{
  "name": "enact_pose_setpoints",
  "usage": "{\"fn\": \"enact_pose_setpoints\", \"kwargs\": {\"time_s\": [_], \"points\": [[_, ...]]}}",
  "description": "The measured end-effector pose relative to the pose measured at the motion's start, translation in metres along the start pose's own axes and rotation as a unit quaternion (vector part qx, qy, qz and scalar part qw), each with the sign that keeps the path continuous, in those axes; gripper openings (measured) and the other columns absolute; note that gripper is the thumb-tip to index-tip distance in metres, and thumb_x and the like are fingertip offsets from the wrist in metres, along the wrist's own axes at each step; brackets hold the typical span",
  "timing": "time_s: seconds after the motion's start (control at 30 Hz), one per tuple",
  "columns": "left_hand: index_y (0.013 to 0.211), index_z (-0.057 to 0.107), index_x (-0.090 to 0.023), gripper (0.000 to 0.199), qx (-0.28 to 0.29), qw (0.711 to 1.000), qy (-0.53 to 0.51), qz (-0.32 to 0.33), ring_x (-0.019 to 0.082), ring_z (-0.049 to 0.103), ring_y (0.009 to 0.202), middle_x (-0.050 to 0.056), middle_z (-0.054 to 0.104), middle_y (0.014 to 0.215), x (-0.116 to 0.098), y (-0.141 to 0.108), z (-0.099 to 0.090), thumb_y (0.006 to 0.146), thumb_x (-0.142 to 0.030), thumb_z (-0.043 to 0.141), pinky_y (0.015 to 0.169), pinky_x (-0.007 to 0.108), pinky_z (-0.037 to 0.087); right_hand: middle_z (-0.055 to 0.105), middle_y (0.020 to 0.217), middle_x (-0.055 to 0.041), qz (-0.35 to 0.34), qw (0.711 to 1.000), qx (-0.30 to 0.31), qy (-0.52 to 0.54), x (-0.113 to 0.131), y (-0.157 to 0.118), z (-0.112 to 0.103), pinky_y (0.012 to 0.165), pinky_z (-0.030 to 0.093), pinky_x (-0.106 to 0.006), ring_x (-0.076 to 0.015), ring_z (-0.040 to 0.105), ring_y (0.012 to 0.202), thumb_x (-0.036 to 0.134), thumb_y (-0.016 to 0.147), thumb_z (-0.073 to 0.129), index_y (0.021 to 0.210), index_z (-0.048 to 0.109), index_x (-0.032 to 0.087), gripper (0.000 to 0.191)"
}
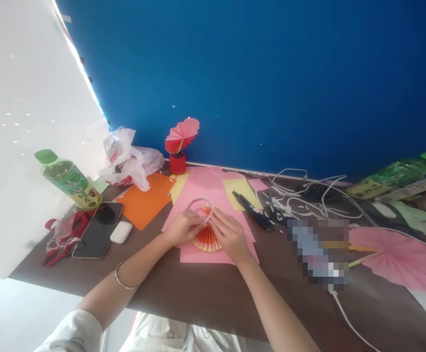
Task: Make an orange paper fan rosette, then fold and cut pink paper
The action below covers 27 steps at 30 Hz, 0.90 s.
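Holding org. fan (208, 239), pot (178, 165) w/ pink fan (182, 133)

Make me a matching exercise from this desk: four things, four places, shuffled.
Things
1. pleated orange paper
2. white case
3. red pot
4. scissors

Places
A. beside the long black tool
B. under the pink paper flower
C. between the left hand and right hand
D. beside the phone

Pairs: 1-C, 2-D, 3-B, 4-A

Orange fan (208, 239): pleated, pale-edged, spread open, over pink paper (207, 188). Pale ring (199, 199): tilted, at the fan's upper end.
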State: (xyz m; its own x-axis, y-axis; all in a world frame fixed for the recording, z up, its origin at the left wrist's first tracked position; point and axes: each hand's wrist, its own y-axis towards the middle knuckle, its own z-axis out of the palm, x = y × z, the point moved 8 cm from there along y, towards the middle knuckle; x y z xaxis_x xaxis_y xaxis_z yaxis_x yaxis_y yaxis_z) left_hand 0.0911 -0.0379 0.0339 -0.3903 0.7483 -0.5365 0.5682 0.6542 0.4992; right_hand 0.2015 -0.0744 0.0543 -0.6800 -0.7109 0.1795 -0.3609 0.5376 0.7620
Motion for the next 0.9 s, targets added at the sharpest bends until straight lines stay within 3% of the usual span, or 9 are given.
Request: {"fn": "enact_pose_setpoints", "kwargs": {"time_s": [0.27, 0.57, 0.73, 0.9], "points": [[0.078, 0.064, -0.016, 0.032, 0.021, 0.999, -0.042, -0.021, 0.012, 0.045, 0.054, 0.002, 0.053, 0.057, -0.003, 0.002, 0.001, 0.089, -0.032, 0.038, 0.061, 0.025, 0.039, 0.065, 0.106, -0.0118, -0.05, 0.998, 0.029, -0.04, 0.007, 0.001, 0.004, 0.086, 0.055, -0.038, -0.024, 0.061, 0.102, 0.007, 0.082, 0.052, 0.102, 0.065, 0.015, 0.025], [0.076, 0.063, -0.017, 0.033, 0.036, 0.997, -0.062, -0.031, 0.011, 0.045, 0.055, 0.001, 0.054, 0.058, -0.002, 0.003, 0.001, 0.089, -0.032, 0.037, 0.063, 0.025, 0.039, 0.064, 0.11, -0.0131, -0.032, 0.998, 0.044, -0.031, 0.004, -0.001, 0.004, 0.086, 0.054, -0.04, -0.0237, 0.061, 0.102, 0.009, 0.083, 0.049, 0.111, 0.061, 0.015, 0.03], [0.064, 0.056, -0.017, 0.035, 0.035, 0.998, -0.046, -0.04, 0.011, 0.041, 0.053, 0.0, 0.047, 0.054, 0.001, 0.001, 0.003, 0.089, -0.032, 0.037, 0.06, 0.025, 0.037, 0.064, 0.108, -0.0144, -0.067, 0.992, 0.073, -0.078, 0.011, -0.001, 0.009, 0.082, 0.055, -0.037, -0.0245, 0.062, 0.1, 0.008, 0.083, 0.049, 0.106, 0.063, 0.014, 0.027], [0.06, 0.05, -0.016, 0.037, 0.027, 0.997, -0.038, -0.067, 0.011, 0.042, 0.053, -0.001, 0.046, 0.054, 0.003, 0.002, 0.004, 0.089, -0.035, 0.037, 0.056, 0.024, 0.036, 0.066, 0.103, -0.0169, -0.069, 0.989, 0.045, -0.124, 0.014, -0.002, 0.012, 0.078, 0.056, -0.036, -0.0263, 0.064, 0.095, 0.009, 0.082, 0.051, 0.099, 0.065, 0.012, 0.022]]}}
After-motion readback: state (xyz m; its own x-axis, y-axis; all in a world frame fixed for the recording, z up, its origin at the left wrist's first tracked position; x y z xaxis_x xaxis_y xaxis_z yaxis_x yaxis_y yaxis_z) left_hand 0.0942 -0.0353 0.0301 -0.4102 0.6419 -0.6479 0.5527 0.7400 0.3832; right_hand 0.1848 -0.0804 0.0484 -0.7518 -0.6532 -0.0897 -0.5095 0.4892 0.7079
